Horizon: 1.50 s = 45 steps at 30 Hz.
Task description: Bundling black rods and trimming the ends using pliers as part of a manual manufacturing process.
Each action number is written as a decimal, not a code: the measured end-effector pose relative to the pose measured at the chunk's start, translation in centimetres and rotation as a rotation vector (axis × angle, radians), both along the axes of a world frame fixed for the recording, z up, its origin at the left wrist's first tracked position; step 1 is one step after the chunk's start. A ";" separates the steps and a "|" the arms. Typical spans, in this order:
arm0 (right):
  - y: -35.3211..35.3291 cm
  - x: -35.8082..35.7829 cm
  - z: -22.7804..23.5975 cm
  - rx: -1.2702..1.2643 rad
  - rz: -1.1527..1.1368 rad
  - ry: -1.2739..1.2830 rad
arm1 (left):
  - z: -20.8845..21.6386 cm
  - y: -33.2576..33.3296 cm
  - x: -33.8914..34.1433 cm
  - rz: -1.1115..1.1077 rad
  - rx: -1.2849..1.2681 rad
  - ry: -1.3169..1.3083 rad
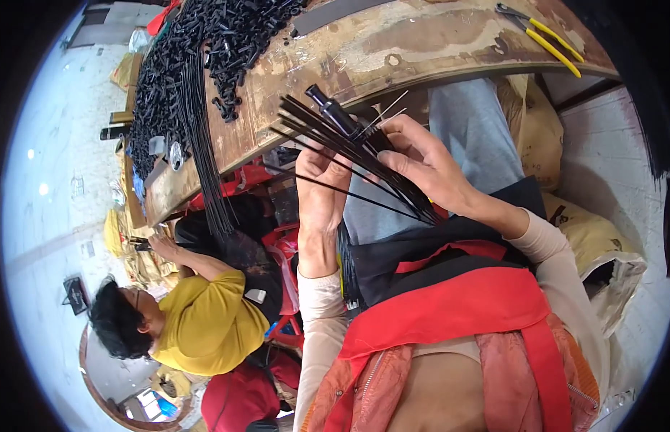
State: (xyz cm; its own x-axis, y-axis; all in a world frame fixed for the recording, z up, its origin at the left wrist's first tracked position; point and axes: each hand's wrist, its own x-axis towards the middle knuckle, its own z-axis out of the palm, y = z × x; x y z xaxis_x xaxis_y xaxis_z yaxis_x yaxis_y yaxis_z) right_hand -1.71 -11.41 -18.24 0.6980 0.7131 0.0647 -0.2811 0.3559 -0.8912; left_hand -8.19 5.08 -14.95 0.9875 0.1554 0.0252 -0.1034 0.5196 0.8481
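Observation:
A fan of long thin black rods (pixel 317 124) lies across both my hands above my lap. My right hand (pixel 425 164) is closed round the thick part of the bundle, thumb on top. On the other side my left hand (pixel 322 176) is closed at the rods, its fingertips partly hidden behind them. A black stepped cylindrical piece (pixel 337 114) sticks up between the hands, its lower end among the rods. A few thin bright metal wires (pixel 391 109) stand out beside my right fingers. How the cylinder joins the rods cannot be made out.
A worn wooden table (pixel 392 61) curves in front, with a large heap of small black parts (pixel 176 93) and a bundle of black rods (pixel 194 129) overhanging its edge. Yellow-handled pliers (pixel 544 39) lie far right. A person in a yellow shirt (pixel 205 320) works at left. Sacks (pixel 587 237) stand right.

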 end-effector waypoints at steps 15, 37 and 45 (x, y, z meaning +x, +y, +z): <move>0.6 2.7 -1.8 0.140 0.167 0.262 | 0.4 -0.3 1.6 0.027 0.016 0.125; 1.2 3.6 -3.0 0.318 0.475 0.658 | -2.1 1.9 2.6 -0.115 -0.047 0.123; 0.4 1.3 -1.1 0.362 0.217 0.468 | -1.8 1.3 2.7 -0.158 -0.086 0.000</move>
State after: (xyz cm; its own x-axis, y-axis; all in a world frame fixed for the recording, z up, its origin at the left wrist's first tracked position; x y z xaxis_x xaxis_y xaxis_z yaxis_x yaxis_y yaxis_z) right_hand -0.45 -11.04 -19.34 0.5526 0.8319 0.0514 -0.7118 0.5032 -0.4900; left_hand -5.45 6.40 -16.72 0.9998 -0.0002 0.0188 -0.0149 0.6000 0.7999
